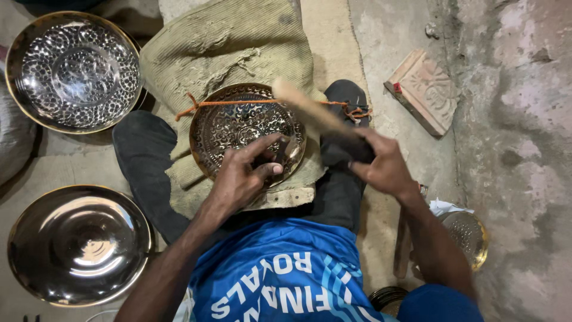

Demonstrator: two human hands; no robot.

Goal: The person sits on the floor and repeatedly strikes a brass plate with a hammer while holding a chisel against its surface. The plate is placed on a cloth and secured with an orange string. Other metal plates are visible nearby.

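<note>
An engraved brass plate (244, 128) is propped on burlap padding (226, 48) over the lap. A small dark punch (280, 152) is pinched against the plate's lower right by the left hand (241, 179). A wooden-handled mallet (310, 110) is gripped by the right hand (384, 164), just right of the plate. An engraved bowl (72, 71) is seen upper left of the plate, a plain bowl (77, 244) lower left, a carved block (424, 90) well to the right.

A rough grey concrete floor (512, 119) spreads out beyond the fingers, mottled and stained, with a paler cemented strip (333, 42) running ahead of them under soft, even light.
</note>
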